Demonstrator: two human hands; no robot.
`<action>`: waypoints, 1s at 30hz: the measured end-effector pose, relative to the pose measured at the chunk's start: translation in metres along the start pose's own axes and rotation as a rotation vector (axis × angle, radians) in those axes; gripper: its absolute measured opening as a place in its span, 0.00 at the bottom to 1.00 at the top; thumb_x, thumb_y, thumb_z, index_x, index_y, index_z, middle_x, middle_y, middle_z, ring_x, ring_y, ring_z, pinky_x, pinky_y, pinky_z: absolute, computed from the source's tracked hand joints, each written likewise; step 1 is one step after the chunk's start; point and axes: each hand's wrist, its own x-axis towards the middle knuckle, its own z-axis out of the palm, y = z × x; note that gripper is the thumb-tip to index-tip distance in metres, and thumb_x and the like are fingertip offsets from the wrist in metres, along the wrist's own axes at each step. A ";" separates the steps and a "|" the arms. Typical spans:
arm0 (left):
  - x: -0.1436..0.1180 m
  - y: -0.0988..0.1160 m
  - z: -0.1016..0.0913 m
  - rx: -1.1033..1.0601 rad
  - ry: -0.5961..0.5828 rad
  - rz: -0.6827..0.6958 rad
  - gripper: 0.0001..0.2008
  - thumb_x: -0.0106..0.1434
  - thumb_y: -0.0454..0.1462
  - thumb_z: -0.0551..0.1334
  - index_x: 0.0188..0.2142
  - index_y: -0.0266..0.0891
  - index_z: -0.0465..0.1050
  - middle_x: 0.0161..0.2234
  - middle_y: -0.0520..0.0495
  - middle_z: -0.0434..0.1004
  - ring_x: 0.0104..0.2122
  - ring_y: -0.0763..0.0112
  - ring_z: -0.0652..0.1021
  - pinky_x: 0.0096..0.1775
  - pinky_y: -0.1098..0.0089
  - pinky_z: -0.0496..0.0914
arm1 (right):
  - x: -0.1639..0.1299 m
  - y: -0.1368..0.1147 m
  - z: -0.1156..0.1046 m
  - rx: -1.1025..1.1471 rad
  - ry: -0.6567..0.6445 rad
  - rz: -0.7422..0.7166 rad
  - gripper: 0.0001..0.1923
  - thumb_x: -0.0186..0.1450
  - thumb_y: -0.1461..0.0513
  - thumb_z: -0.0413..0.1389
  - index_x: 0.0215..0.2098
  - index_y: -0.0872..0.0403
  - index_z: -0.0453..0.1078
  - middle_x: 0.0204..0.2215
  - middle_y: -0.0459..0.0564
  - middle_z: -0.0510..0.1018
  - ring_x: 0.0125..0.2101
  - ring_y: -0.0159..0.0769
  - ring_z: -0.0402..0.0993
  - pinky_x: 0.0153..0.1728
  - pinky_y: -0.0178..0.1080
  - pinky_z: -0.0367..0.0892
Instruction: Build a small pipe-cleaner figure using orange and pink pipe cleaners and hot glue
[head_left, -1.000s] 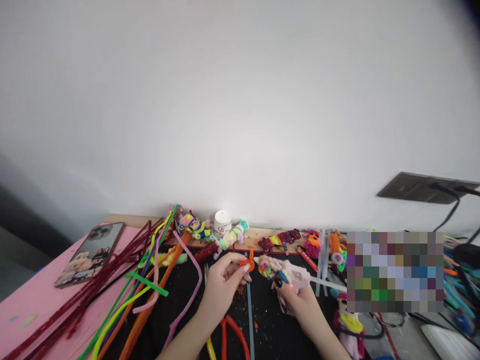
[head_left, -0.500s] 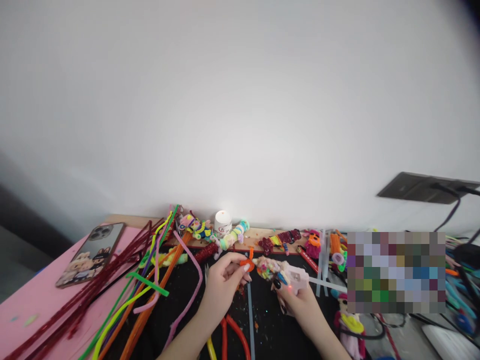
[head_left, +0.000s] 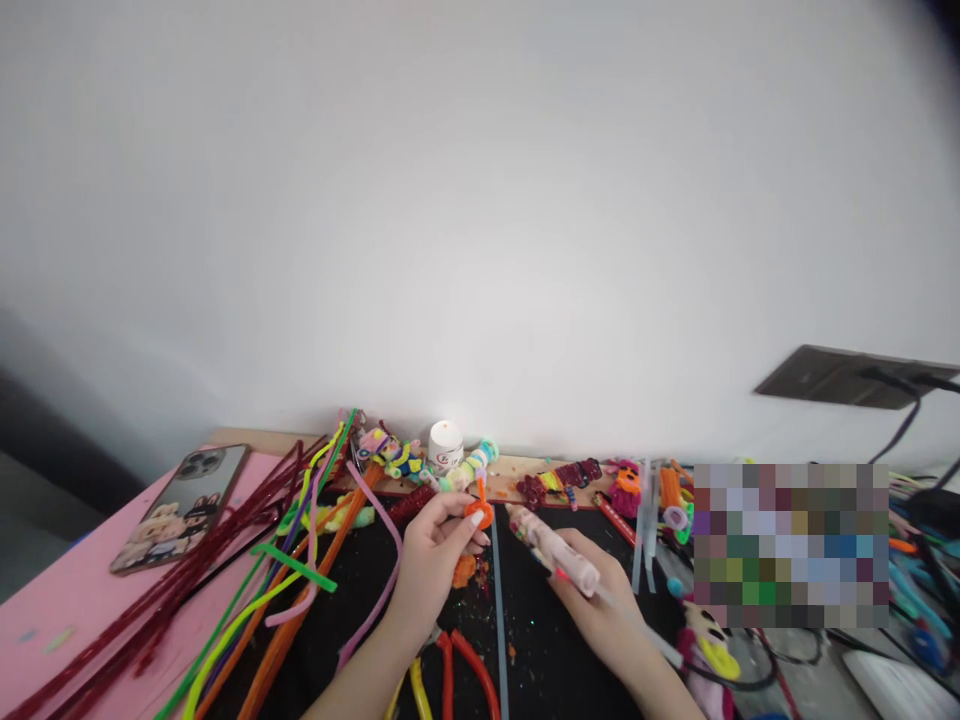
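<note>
Left hand: it (head_left: 439,560) pinches the orange pipe cleaner (head_left: 487,514) between thumb and fingertips, a little farther left and higher than a second ago.
Orange pipe cleaner: coiled into a small loop, one short tail sticking up; it is in the fingers above the black mat (head_left: 551,650).
Right hand: wrapped around the hot glue gun (head_left: 555,552), thumb along its near side.
Hot glue gun: turned since the earlier view; then I saw its broad flank, now mostly its narrow back. Its nozzle, formerly right by the loop, is now clearly apart from it. A small red light glows by the thumb.
Glue stick: the pale rod (head_left: 637,625) behind the gun now slants down over the right forearm, where before it ran nearly level.
Orange scrap: a fuzzy bit (head_left: 464,571) now shows on the mat below the left hand.
Pliers: with the left forearm shifted, more of the yellow handles (head_left: 420,688) shows, beside the red handles (head_left: 448,670).
Doll: the yellow-mouthed one (head_left: 709,645) at right now shows its dark eyes.
Paper cup: printed (head_left: 445,456) with dark lettering and a red curve, too small for me to read.
Phone: long-eared cartoon figures on its case (head_left: 180,510); I can make out no brand.
</note>
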 end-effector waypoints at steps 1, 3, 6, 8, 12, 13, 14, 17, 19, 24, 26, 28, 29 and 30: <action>0.000 0.000 0.000 0.000 -0.005 0.001 0.11 0.53 0.38 0.63 0.34 0.36 0.67 0.29 0.51 0.74 0.24 0.76 0.75 0.28 0.75 0.71 | 0.000 -0.002 -0.001 -0.091 -0.003 -0.026 0.12 0.57 0.65 0.50 0.39 0.52 0.68 0.32 0.47 0.75 0.31 0.38 0.70 0.32 0.37 0.61; -0.001 -0.002 0.000 0.006 -0.013 0.006 0.11 0.53 0.39 0.63 0.34 0.36 0.67 0.29 0.51 0.74 0.25 0.75 0.75 0.28 0.74 0.71 | 0.001 -0.002 0.000 -0.241 -0.005 -0.059 0.15 0.55 0.66 0.51 0.42 0.51 0.67 0.35 0.48 0.75 0.35 0.40 0.70 0.37 0.40 0.60; -0.001 -0.002 0.000 0.030 -0.018 0.015 0.11 0.53 0.39 0.63 0.35 0.36 0.67 0.29 0.51 0.74 0.25 0.75 0.75 0.28 0.74 0.71 | 0.002 0.004 0.003 -0.402 0.019 -0.049 0.22 0.53 0.66 0.51 0.47 0.50 0.65 0.39 0.50 0.74 0.40 0.44 0.68 0.41 0.45 0.58; -0.002 -0.002 0.001 0.056 -0.023 0.020 0.11 0.53 0.39 0.63 0.35 0.36 0.68 0.29 0.51 0.74 0.24 0.74 0.75 0.28 0.73 0.71 | 0.001 0.009 0.005 -0.469 0.031 -0.042 0.25 0.52 0.66 0.52 0.49 0.48 0.64 0.41 0.50 0.73 0.42 0.46 0.66 0.42 0.47 0.57; -0.005 -0.002 0.003 0.122 -0.086 0.031 0.09 0.54 0.39 0.61 0.33 0.37 0.69 0.27 0.51 0.74 0.24 0.72 0.76 0.28 0.72 0.71 | -0.003 0.009 0.005 -0.516 0.065 -0.085 0.30 0.52 0.66 0.50 0.54 0.47 0.59 0.50 0.52 0.67 0.49 0.48 0.61 0.45 0.50 0.56; -0.006 -0.003 0.004 0.143 -0.111 0.037 0.08 0.55 0.39 0.61 0.33 0.37 0.69 0.26 0.51 0.74 0.24 0.72 0.76 0.28 0.72 0.70 | -0.004 0.007 0.005 -0.513 0.082 -0.098 0.31 0.52 0.67 0.50 0.55 0.47 0.58 0.52 0.52 0.64 0.51 0.49 0.59 0.46 0.51 0.55; -0.006 -0.004 0.004 0.168 -0.138 0.045 0.08 0.55 0.38 0.60 0.33 0.37 0.69 0.26 0.50 0.74 0.24 0.72 0.75 0.28 0.72 0.70 | -0.005 0.005 0.004 -0.503 0.099 -0.114 0.33 0.52 0.67 0.49 0.56 0.46 0.56 0.53 0.52 0.62 0.52 0.49 0.56 0.47 0.52 0.54; -0.009 -0.006 0.005 0.272 -0.239 0.099 0.06 0.56 0.37 0.59 0.33 0.37 0.70 0.26 0.49 0.74 0.23 0.72 0.75 0.27 0.73 0.69 | -0.007 -0.001 0.003 -0.432 0.142 -0.198 0.33 0.55 0.67 0.49 0.59 0.47 0.51 0.56 0.52 0.58 0.56 0.50 0.52 0.51 0.53 0.51; -0.011 -0.006 0.006 0.340 -0.294 0.148 0.05 0.57 0.36 0.58 0.32 0.37 0.71 0.27 0.48 0.73 0.23 0.72 0.75 0.27 0.73 0.69 | -0.008 -0.004 0.003 -0.367 0.143 -0.254 0.34 0.56 0.67 0.49 0.60 0.47 0.50 0.58 0.52 0.54 0.57 0.50 0.50 0.53 0.53 0.50; -0.013 -0.003 0.006 0.408 -0.353 0.198 0.06 0.58 0.34 0.56 0.32 0.38 0.72 0.29 0.48 0.71 0.25 0.72 0.75 0.28 0.73 0.69 | -0.011 -0.007 0.006 -0.293 0.086 -0.326 0.34 0.55 0.68 0.48 0.60 0.47 0.49 0.60 0.52 0.49 0.59 0.50 0.47 0.54 0.53 0.50; -0.013 -0.002 0.006 0.420 -0.358 0.205 0.06 0.58 0.34 0.56 0.32 0.38 0.72 0.29 0.48 0.71 0.25 0.72 0.75 0.28 0.73 0.69 | -0.012 -0.007 0.007 -0.301 0.080 -0.339 0.35 0.55 0.69 0.49 0.59 0.47 0.50 0.60 0.52 0.49 0.58 0.50 0.47 0.54 0.53 0.51; -0.013 -0.002 0.006 0.429 -0.358 0.206 0.07 0.58 0.34 0.56 0.32 0.39 0.72 0.29 0.48 0.71 0.25 0.72 0.75 0.29 0.73 0.69 | -0.012 -0.008 0.007 -0.314 0.081 -0.338 0.34 0.54 0.69 0.49 0.59 0.47 0.52 0.60 0.52 0.50 0.58 0.50 0.48 0.54 0.53 0.52; -0.013 -0.002 0.006 0.427 -0.358 0.202 0.07 0.58 0.34 0.56 0.32 0.39 0.72 0.29 0.48 0.71 0.25 0.72 0.75 0.29 0.73 0.69 | -0.012 -0.008 0.007 -0.319 0.084 -0.336 0.34 0.54 0.69 0.49 0.59 0.47 0.52 0.59 0.52 0.51 0.58 0.50 0.48 0.53 0.53 0.52; -0.013 -0.003 0.006 0.420 -0.359 0.196 0.07 0.58 0.34 0.56 0.33 0.39 0.72 0.29 0.48 0.71 0.25 0.72 0.75 0.29 0.73 0.69 | -0.012 -0.008 0.007 -0.324 0.088 -0.333 0.34 0.54 0.69 0.49 0.58 0.47 0.53 0.59 0.52 0.51 0.58 0.50 0.49 0.53 0.53 0.53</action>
